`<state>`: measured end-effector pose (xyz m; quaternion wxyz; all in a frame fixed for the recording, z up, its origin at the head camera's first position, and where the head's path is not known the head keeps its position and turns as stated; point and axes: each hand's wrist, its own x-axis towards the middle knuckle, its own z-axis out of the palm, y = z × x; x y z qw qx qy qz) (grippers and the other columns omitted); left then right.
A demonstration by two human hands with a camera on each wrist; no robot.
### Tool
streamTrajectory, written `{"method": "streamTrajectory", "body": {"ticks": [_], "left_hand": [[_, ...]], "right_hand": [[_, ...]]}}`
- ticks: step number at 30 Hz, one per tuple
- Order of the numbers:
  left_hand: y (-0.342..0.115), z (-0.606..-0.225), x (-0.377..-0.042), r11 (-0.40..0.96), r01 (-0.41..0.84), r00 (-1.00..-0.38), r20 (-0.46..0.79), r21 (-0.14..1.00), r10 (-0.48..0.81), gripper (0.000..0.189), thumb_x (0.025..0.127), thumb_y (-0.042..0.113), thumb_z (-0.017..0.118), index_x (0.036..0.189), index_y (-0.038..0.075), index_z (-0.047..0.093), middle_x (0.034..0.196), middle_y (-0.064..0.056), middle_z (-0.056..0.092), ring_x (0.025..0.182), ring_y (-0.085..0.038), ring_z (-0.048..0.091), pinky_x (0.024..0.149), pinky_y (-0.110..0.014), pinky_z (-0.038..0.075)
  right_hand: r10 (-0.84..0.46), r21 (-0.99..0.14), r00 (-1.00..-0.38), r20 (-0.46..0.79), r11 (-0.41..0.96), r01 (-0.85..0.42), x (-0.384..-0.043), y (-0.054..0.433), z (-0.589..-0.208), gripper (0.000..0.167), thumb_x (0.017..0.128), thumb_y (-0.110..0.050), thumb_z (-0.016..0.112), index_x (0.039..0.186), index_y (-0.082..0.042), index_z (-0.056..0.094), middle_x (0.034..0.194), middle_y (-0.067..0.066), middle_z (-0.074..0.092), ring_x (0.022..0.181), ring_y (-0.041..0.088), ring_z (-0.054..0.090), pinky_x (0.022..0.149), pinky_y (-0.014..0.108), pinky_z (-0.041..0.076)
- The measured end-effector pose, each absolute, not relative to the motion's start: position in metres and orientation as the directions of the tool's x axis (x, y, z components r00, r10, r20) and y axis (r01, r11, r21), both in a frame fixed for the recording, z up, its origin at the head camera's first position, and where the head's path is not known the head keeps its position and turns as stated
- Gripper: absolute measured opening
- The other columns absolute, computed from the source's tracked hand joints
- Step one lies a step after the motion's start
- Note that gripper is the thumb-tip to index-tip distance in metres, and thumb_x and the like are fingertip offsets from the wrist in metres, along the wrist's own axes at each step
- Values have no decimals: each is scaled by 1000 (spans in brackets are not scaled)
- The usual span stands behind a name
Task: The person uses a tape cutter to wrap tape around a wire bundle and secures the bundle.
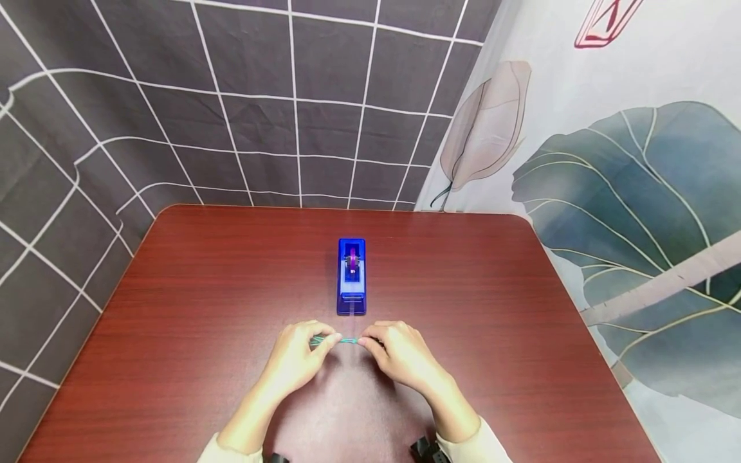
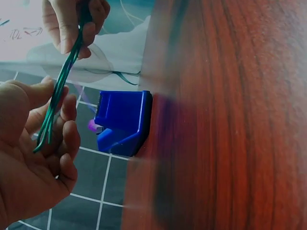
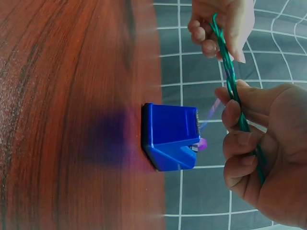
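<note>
A thin bundle of green wires (image 1: 349, 341), with several loose ends, is held between the two hands above the table. My left hand (image 1: 300, 357) pinches it between thumb and fingers on the left. On the right, my right hand (image 1: 405, 355) grips the other part, its fingers curled round it in the right wrist view. Just beyond the hands stands a blue tape dispenser (image 1: 352, 287) with a purple roll (image 1: 353, 258). From it a see-through purplish strip of tape (image 3: 212, 112) runs toward the middle of the wires; whether it sticks to them I cannot tell.
The reddish-brown wooden table (image 1: 231, 276) spreads round the hands and dispenser. Behind it hangs a dark cloth (image 1: 255, 122) with a white grid, and a white leaf-printed cloth (image 1: 544, 38) hangs at the right.
</note>
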<state>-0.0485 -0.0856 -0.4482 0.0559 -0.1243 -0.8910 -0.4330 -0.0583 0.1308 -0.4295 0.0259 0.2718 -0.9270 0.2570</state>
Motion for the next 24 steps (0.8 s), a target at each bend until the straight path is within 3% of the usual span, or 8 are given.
{"method": "streamTrajectory", "body": {"ticks": [7,9,16,24], "left_hand": [[-86,-442,-52,605,179,-982,100,776,162,22,94,26,72,75,17,77,46,19,52,50,-1,51,56,-25,42],[-87,-442,-52,601,171,-982,85,780,168,25,95,25,72,71,16,76,42,19,49,47,-1,49,54,-24,39],[-87,-442,-52,593,167,-984,92,788,155,20,92,25,75,73,18,78,45,14,55,51,-1,50,56,-25,42],[-87,-442,-52,583,103,-993,48,806,109,11,88,24,80,79,18,80,60,6,68,53,-4,53,60,-27,45]], "right_hand": [[-482,-483,-848,218,702,-523,-58,131,-431,6,93,-19,72,89,-16,76,78,-11,66,65,3,54,58,29,48],[-481,-495,-850,216,696,-520,-57,131,-432,6,93,-17,73,88,-15,75,78,-10,66,66,4,54,59,28,48],[-468,-505,-851,239,688,-521,-57,130,-433,5,92,-16,74,88,-13,74,78,-8,66,65,4,53,60,27,47],[-448,-518,-849,279,675,-526,-56,129,-434,4,90,-16,76,88,-13,74,80,-8,66,64,4,51,59,25,45]]}}
